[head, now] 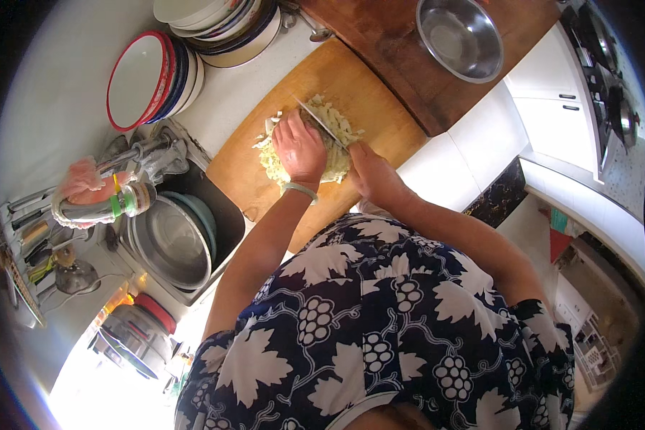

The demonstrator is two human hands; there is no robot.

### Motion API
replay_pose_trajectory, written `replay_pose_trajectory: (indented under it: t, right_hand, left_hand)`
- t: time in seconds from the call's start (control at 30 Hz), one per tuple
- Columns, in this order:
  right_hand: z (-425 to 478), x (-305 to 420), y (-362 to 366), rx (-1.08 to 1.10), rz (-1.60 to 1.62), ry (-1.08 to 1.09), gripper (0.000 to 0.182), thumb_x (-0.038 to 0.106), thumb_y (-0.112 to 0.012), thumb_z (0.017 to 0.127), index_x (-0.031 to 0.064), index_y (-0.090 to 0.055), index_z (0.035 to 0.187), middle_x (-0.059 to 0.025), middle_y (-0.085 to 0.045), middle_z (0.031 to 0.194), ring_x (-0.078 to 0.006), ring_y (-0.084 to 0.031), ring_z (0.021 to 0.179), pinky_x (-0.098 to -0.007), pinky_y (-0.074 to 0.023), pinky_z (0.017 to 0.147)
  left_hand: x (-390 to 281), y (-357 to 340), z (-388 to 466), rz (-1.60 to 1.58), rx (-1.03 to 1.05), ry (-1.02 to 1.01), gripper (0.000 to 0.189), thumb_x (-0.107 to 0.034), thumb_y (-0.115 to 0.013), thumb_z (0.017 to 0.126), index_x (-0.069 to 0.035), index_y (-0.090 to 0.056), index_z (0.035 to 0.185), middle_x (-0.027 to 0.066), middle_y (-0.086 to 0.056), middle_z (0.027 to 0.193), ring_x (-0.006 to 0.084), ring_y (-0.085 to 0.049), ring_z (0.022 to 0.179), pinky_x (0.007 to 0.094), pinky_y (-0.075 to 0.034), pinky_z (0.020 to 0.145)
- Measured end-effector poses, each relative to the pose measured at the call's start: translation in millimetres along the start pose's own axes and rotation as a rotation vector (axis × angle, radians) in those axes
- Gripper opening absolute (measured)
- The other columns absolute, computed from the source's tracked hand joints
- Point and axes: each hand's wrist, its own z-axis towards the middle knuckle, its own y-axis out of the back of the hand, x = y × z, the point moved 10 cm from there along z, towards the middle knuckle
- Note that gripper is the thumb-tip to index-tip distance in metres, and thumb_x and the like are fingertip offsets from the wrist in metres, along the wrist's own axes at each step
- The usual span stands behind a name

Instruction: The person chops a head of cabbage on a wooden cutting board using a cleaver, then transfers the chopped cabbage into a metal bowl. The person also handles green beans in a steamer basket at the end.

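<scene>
On a wooden cutting board (387, 113) lies a pile of finely chopped pale cabbage (271, 161). My left hand (299, 145), with a pale green bangle (302, 189) at the wrist, presses down on the pile, fingers close together. Its fingertips are right beside the blade of a kitchen knife (322, 124); what lies under the palm is hidden. My right hand (373, 174) grips the knife's handle, which the fingers cover. The blade is seen nearly edge-on, slanting through the cabbage with its tip toward the far left.
A steel bowl (459, 40) stands on a dark wooden board (379, 37) beyond. Stacked enamel dishes (140, 80) and a spoon (320, 35) sit at the far left. Basins (172, 242) fill the sink (231, 215), near a cloth-wrapped faucet (107, 199). A stove (602, 64) is at right.
</scene>
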Motion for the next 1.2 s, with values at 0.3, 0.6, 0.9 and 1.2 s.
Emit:
replay_pose_trajectory:
  t: [0.3, 0.6, 0.9, 1.2]
  right_hand:
    - [-18.1, 39.0, 24.7, 0.212, 0.023, -0.088, 0.024, 0.002, -0.052, 0.087, -0.0033, -0.040, 0.107, -0.0319, -0.055, 0.104, -0.0529, -0.061, 0.088, -0.0609, -0.0499, 0.076]
    - [10.6, 10.3, -17.2, 0.077, -0.092, -0.018, 0.026, 0.005, -0.056, 0.087, -0.0003, -0.041, 0.107, -0.0279, -0.055, 0.103, -0.0488, -0.063, 0.081, -0.0563, -0.0528, 0.068]
    - [8.5, 4.6, -5.0, -0.038, 0.001, 0.100, 0.028, 0.008, -0.058, 0.088, -0.0004, -0.040, 0.107, -0.0266, -0.054, 0.101, -0.0480, -0.061, 0.086, -0.0542, -0.0497, 0.072]
    - [-1.7, 28.2, 28.9, -0.016, 0.141, 0.059, 0.020, 0.009, -0.052, 0.093, -0.0018, -0.042, 0.106, -0.0290, -0.053, 0.098, -0.0503, -0.055, 0.094, -0.0528, -0.0442, 0.077]
  left_hand:
    - [10.3, 0.7, -3.6, -0.011, -0.007, 0.055, 0.025, -0.006, -0.054, 0.083, 0.004, -0.055, 0.106, 0.0229, -0.059, 0.115, 0.0419, -0.053, 0.109, 0.0514, -0.038, 0.098]
    - [9.0, -0.5, -2.8, -0.032, 0.010, 0.063, 0.016, -0.006, -0.057, 0.079, 0.000, -0.055, 0.094, 0.0194, -0.059, 0.100, 0.0403, -0.054, 0.100, 0.0501, -0.040, 0.093]
    - [12.2, 36.8, 18.9, -0.165, -0.064, -0.037, 0.026, -0.011, -0.053, 0.098, 0.004, -0.062, 0.117, 0.0233, -0.062, 0.121, 0.0407, -0.056, 0.115, 0.0462, -0.046, 0.097]
    - [34.9, 14.7, 18.6, -0.180, 0.140, 0.081, 0.029, -0.020, -0.049, 0.100, 0.004, -0.059, 0.114, 0.0232, -0.063, 0.111, 0.0426, -0.056, 0.104, 0.0508, -0.043, 0.092]
